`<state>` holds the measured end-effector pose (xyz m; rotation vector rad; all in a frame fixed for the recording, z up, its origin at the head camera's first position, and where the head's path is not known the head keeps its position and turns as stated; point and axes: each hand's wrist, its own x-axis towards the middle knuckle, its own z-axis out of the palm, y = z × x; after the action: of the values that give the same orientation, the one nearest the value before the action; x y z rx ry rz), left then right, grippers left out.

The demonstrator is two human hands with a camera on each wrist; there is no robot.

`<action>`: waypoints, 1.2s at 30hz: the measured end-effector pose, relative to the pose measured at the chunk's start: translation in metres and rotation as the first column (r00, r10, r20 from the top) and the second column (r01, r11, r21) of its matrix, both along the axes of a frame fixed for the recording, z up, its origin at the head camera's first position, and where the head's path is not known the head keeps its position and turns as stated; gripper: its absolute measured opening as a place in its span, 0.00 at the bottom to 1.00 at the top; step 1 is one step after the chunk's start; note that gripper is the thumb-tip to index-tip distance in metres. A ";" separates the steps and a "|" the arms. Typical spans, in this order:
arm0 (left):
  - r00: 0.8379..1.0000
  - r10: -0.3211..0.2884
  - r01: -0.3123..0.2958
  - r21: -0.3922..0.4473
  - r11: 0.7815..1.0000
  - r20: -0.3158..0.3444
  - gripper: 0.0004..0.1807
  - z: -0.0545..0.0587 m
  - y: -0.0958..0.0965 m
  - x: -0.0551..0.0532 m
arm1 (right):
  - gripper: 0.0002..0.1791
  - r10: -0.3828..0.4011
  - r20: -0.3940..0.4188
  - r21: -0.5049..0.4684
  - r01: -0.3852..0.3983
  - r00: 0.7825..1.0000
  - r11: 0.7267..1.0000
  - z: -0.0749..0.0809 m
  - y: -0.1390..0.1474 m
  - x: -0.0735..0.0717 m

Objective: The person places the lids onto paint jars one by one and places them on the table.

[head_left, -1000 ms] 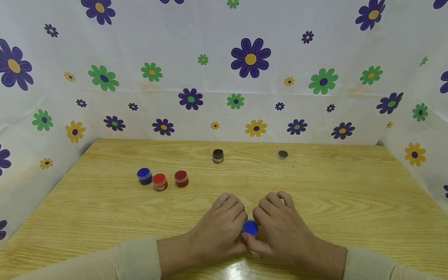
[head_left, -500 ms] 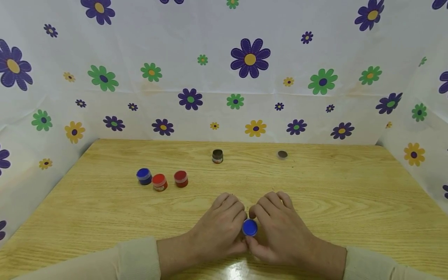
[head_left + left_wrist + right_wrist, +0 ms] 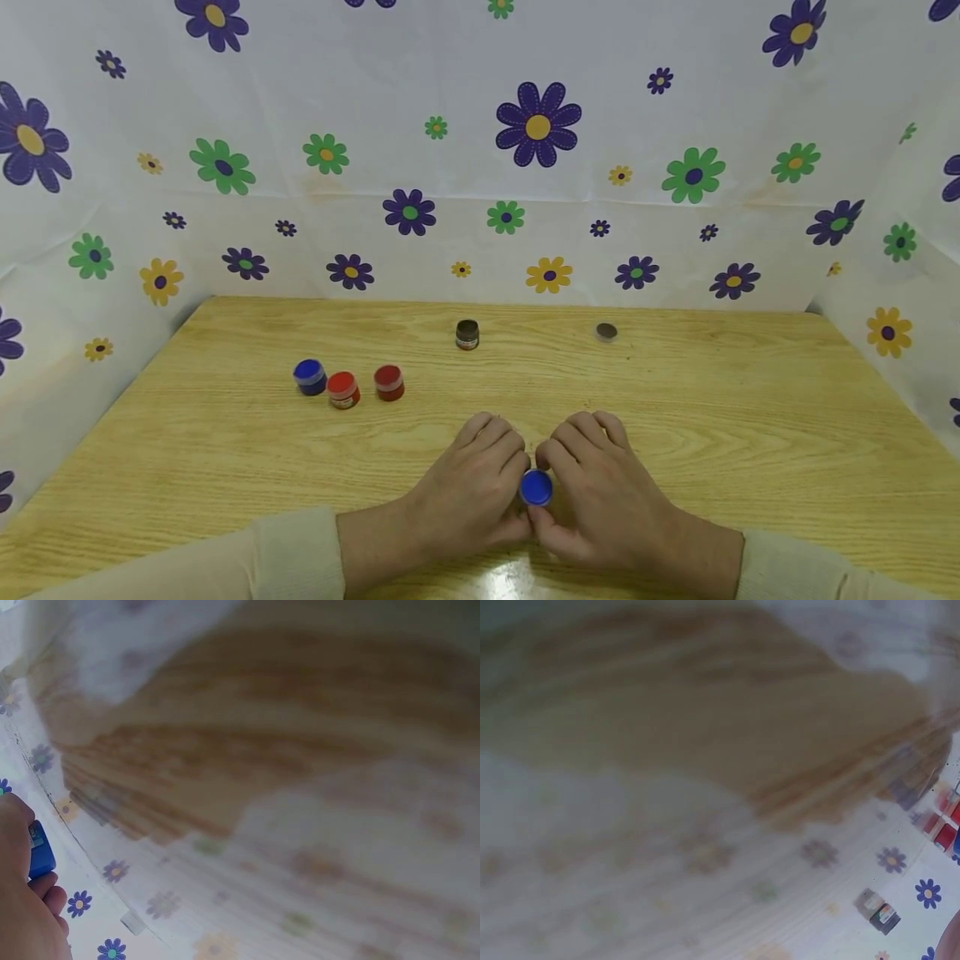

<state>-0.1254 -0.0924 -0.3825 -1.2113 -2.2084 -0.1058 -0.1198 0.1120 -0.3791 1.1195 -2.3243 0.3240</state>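
Observation:
A small blue paint jar [image 3: 536, 487] is between the two hands near the table's front, its round blue top facing up. Curled fingers of the left hand [image 3: 474, 487] grip it from the left; the left wrist view shows that hand [image 3: 19, 900] with the jar's blue side [image 3: 42, 853] and a bit of label. From the right, the right hand [image 3: 603, 492] holds the jar's edge, thumb at the near side and bent index finger at the far side. Most of the jar's body is hidden by the hands. Only a sliver of the right hand [image 3: 951, 945] shows in the right wrist view.
On the wooden table [image 3: 720, 400], a dark blue jar [image 3: 310, 377], a bright red jar [image 3: 343, 390] and a dark red jar [image 3: 389, 382] stand at left. Farther back are a black jar [image 3: 467, 335] and a small round lid [image 3: 606, 332]. Flowered cloth [image 3: 450, 167] encloses the table.
The right thumb has drawn back from the jar's top to its near edge, and the right index finger has shifted slightly left. The left hand stays in place.

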 end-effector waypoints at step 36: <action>0.999 -0.001 0.001 -0.002 1.000 0.043 0.19 0.002 0.000 0.001 | 0.18 0.053 -0.049 -0.010 -0.053 0.997 0.999 0.001 0.000 -0.001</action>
<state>-0.1243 -0.0927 -0.3803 -1.2224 -2.2458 -0.1310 -0.1212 0.1121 -0.3783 1.1722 -2.2509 0.3255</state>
